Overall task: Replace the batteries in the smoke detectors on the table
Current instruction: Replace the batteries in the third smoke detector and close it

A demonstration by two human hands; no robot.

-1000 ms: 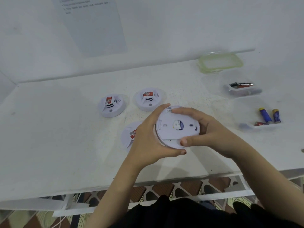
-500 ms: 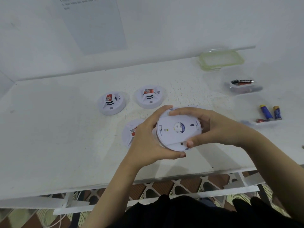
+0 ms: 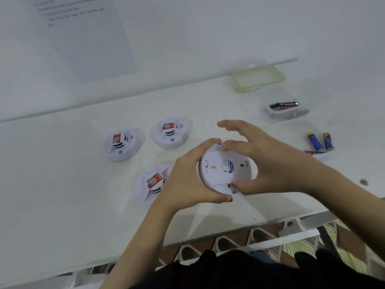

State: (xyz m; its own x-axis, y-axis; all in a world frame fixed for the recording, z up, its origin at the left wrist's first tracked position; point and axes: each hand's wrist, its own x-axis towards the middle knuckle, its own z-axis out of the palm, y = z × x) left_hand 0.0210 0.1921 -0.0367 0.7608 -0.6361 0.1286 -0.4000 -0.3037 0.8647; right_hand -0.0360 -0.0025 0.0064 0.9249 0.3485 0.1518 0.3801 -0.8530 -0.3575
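Our left hand [image 3: 187, 180] still grips the smoke detector [image 3: 218, 172], our right hand [image 3: 275, 163] lifted one finger but still pinches it, so we're probably twisting it open.

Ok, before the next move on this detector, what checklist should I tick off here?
1. Back of the held detector faces the camera: ok.
2. The left hand grips its rim: ok.
3. The right hand has its thumb and a finger on the back plate, one finger lifted; firm grip: cannot tell.
4. Battery compartment exposed: not ok, no battery shows.
5. The blue batteries lie on the table to the right: ok; fresh or spent: cannot tell.
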